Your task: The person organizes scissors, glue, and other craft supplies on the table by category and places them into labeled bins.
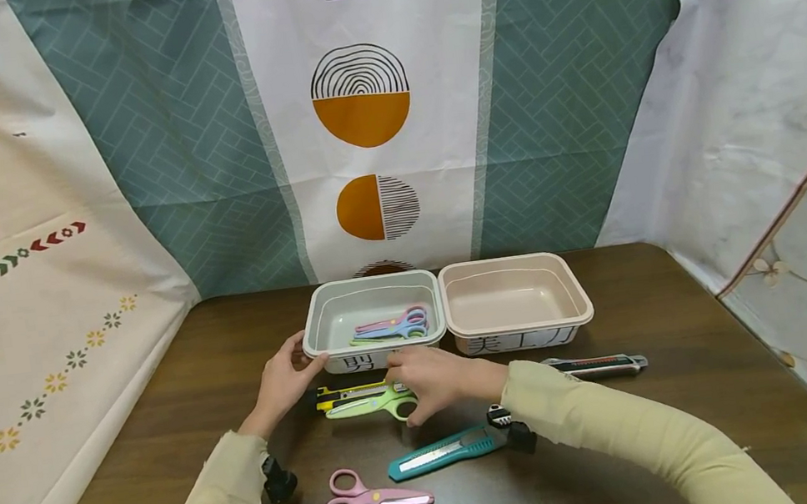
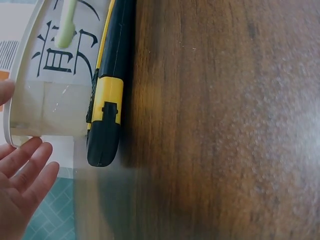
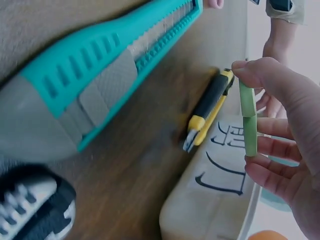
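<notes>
My right hand [image 1: 430,379] pinches the handles of light green scissors [image 1: 362,407] between thumb and fingers. Their blades point left, in front of the grey-green bin [image 1: 368,284]. Seen from the right wrist, the green handles [image 3: 248,120] stand edge-on between thumb and fingertips. At the bin's front left corner, my left hand [image 1: 285,384] grips the rim, thumb toward the front and fingers along the side. Inside this bin lie pink, blue and green scissors [image 1: 401,325]. A yellow and black utility knife [image 2: 109,95] lies along the bin's front, partly behind the held scissors.
A beige bin [image 1: 511,264] stands right of the grey-green one; both carry written labels. Nearer the front lie a teal utility knife [image 1: 443,452] and pink scissors [image 1: 373,499]. Another utility knife [image 1: 602,366] lies at right, partly behind the right sleeve. Cloth hangs behind the table.
</notes>
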`<state>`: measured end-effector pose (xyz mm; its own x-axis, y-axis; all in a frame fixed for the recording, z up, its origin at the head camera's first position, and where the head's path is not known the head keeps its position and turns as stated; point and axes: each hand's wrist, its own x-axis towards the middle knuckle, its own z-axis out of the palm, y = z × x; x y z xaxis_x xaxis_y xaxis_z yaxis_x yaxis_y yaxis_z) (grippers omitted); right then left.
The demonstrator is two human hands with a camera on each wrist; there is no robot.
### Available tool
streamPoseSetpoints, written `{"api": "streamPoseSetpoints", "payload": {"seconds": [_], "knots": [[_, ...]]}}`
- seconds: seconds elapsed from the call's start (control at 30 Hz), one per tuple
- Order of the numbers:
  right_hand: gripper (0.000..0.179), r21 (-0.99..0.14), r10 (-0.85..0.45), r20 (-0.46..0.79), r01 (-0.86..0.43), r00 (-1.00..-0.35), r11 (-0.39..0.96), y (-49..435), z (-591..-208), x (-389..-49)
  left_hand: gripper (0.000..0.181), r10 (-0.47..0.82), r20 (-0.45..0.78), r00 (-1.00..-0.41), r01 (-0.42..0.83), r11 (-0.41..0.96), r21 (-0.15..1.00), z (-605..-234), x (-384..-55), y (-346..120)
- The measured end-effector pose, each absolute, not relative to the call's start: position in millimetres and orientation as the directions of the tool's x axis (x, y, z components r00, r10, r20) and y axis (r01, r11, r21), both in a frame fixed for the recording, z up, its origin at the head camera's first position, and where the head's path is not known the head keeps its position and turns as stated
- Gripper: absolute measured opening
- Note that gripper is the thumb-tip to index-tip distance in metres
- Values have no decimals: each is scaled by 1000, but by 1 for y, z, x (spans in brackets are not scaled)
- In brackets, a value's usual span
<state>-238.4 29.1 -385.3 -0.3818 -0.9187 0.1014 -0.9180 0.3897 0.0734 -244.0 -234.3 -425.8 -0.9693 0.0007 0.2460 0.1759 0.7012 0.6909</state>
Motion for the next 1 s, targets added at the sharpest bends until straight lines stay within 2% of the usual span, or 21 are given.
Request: {"api": "streamPoseSetpoints", "payload": {"seconds": [0.27, 0.53, 0.8, 1.0], "knots": [[49, 84, -923, 133, -924, -361, 374, 38, -375, -244, 62, 6, 268, -963, 194, 707, 680, -429, -244, -237], [51, 70, -908, 114, -908, -403, 412, 45, -366, -247, 61, 14, 276, -961, 203, 711, 673, -426, -245, -236], [48, 97, -907, 173, -910, -383, 403, 50, -353, -254, 61, 8, 270, -963, 193, 718, 668, -426, -246, -237], [51, 102, -897, 177, -899, -404, 425, 53, -342, -261, 62, 1, 270, -963, 187, 724, 664, -428, -247, -236]]}}
